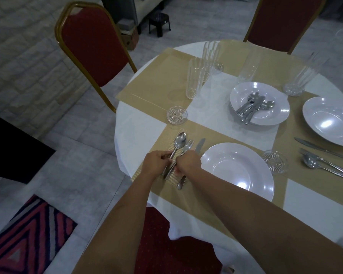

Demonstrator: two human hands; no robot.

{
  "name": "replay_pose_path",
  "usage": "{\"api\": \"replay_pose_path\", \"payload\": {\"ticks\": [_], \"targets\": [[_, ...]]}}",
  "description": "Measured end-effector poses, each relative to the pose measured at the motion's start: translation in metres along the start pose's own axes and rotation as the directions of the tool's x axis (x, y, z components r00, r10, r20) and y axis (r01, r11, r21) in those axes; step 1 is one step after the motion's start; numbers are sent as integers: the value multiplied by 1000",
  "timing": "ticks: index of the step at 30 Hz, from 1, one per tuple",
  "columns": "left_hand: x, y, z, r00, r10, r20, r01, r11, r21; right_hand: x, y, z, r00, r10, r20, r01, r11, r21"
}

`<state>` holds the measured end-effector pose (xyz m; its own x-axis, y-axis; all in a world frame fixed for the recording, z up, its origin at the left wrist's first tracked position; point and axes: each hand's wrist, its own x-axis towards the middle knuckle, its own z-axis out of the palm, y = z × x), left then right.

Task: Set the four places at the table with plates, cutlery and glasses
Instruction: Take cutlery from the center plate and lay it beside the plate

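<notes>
Cutlery lying at table's near-left edge on mat, just left of near plate (236, 171): spoon (179, 142), fork (187, 146), knife (199, 144). Left hand (156, 164) pinching spoon handle, fingers clamped. Right hand (187, 162) gripping fork handle, fingers curled tight. Both hands squaring pieces. Risk: handles overlapping near edge, so nudging one could be dragging another off the table; knife handle partly hidden under right hand.

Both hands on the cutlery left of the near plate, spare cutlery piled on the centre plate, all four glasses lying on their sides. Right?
Not quite. In the head view the glasses stand upright. The rest holds: left hand and right hand on the cutlery, spare cutlery piled on the centre plate.
</notes>
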<state>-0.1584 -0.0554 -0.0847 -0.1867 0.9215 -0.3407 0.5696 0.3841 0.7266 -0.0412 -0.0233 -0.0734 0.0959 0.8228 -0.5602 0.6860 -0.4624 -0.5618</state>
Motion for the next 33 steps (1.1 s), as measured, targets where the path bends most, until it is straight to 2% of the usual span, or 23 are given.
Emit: {"api": "replay_pose_path", "payload": {"ticks": [5,33], "targets": [[0,0,1,1000,-3,-18,2,1000,-4,1,2,-1,998,-26,-51,24,999,-41],[-6,6,-5,1000,-7,27,7,1000,17,-5,-3,-7,999,-38,-18,37,998,-47]]}}
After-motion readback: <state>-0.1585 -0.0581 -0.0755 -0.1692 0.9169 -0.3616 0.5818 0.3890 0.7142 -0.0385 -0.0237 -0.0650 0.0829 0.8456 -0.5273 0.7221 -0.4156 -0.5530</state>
